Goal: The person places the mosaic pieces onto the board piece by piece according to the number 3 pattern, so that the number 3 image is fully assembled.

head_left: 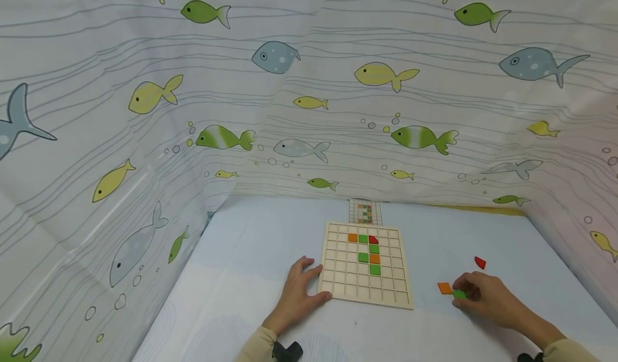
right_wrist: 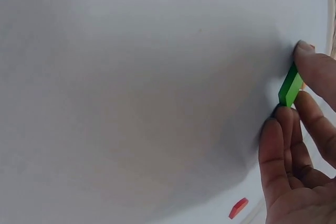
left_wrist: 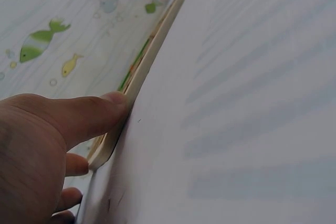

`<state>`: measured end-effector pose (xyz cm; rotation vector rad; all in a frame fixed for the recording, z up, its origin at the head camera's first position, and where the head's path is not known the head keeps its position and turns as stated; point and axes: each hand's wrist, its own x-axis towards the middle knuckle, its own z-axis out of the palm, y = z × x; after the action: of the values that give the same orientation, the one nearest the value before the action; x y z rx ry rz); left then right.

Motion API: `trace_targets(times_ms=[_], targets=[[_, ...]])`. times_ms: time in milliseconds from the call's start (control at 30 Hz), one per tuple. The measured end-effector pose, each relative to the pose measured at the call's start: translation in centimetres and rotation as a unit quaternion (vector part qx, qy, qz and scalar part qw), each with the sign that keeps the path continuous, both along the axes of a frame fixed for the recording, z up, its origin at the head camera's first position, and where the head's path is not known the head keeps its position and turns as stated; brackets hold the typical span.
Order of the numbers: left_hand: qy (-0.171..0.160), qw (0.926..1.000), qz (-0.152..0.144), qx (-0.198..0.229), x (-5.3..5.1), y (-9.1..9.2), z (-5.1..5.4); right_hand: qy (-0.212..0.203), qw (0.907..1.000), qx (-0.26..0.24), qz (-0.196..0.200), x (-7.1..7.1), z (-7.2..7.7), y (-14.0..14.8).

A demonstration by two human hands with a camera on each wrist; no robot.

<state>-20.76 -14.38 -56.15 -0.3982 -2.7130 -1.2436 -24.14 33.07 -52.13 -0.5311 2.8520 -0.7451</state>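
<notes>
Green tile (head_left: pixel 460 294), pinched by the right hand's (head_left: pixel 492 300) fingers toward the worktop's (head_left: pixel 260 233) right edge, seems light and stiff, best held by its sides; left hand (head_left: pixel 296 297) spreads, touching the board (head_left: pixel 388 296).

No text, label, brand, number or sign is legible on the grid board (head_left: pixel 345 277), the patterned card (head_left: pixel 365 212) at its far edge, the green piece (head_left: pixel 460 294) or the wall sheet (head_left: pixel 333 35).

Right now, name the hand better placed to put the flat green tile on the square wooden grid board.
Likely the right hand, which pinches the green tile; the left hand touches the left edge of the board.
</notes>
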Motion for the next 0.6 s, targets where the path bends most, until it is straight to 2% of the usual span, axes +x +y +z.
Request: trace_targets(times_ms=[167, 433, 600], targets=[[0.013, 0.9999, 0.0, -0.007, -0.1, 0.1, -0.1, -0.007, 0.9999, 0.0, -0.015, 0.1, 0.0, 0.1], [0.019, 0.9997, 0.003, -0.017, -0.1, 0.1, -0.2, 0.022, 0.9992, 0.003, -0.033, 0.1, 0.0, 0.9], [0.016, 0.9997, 0.003, -0.018, 0.1, 0.0, -0.1, 0.069, 0.9932, 0.025, -0.09, -0.2, 0.1, 1.2]])
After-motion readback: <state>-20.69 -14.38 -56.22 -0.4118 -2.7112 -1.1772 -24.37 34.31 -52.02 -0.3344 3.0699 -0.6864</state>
